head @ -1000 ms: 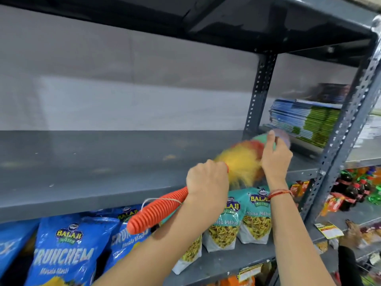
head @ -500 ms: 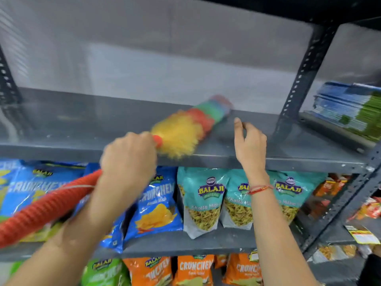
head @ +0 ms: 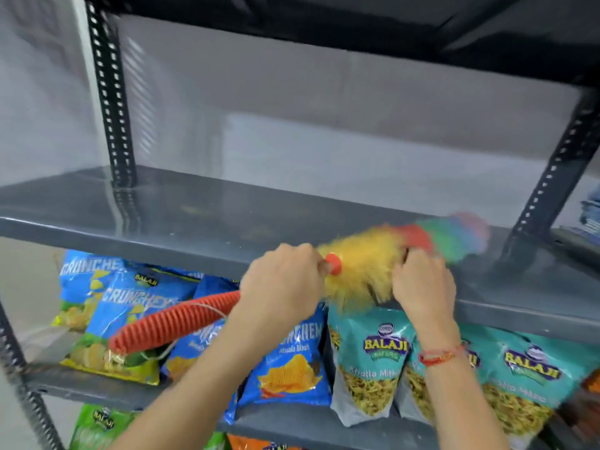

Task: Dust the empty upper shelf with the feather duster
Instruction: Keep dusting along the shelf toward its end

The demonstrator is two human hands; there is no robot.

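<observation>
The feather duster [head: 367, 254] has a ribbed orange handle and a fluffy head that runs yellow, red, green and blue. Its head lies blurred along the front right of the empty grey upper shelf [head: 168, 219]. My left hand [head: 282, 280] is shut around the handle just below the orange collar. My right hand [head: 422, 280] sits at the shelf's front edge with its fingers curled into the yellow and red feathers. The handle's tail sticks out to the lower left, in front of the snack bags.
Blue snack bags [head: 285, 368] and teal snack bags [head: 373, 362] fill the shelf below. Perforated black uprights stand at back left [head: 112, 102] and right [head: 552, 186]. Another dark shelf [head: 357, 24] hangs overhead. Stacked blue items [head: 589, 216] lie at the far right.
The duster head has moved right along the shelf. My right hand went from resting flat on the shelf edge to touching the feathers. The view has shifted left.
</observation>
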